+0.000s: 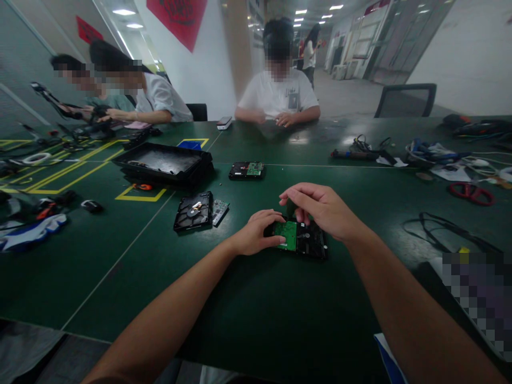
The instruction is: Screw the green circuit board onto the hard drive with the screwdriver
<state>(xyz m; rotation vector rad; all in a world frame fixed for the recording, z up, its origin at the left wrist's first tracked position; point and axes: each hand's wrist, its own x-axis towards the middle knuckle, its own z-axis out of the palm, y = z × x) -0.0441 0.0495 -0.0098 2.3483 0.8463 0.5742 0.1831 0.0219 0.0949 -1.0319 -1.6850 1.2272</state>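
Observation:
A black hard drive [313, 242] with a green circuit board [290, 236] lies flat on the dark green table in front of me. My left hand [260, 232] grips its left end, thumb across the near part of the board and fingers along the far side. Over the drive's far edge, my right hand [316, 208] is closed in a pinch, fingertips pointing down toward the board. What those fingers hold, if anything, is hidden. Left of my hands rests another black drive [194, 212] with a small loose circuit board [220, 212] against it.
Farther back lie a third hard drive [246, 170], stacked black trays [164, 160] and a phone [224, 122]. Cables and red-handled scissors [471, 193] are on the right. A person [280, 96] sits opposite; two more people work at the left.

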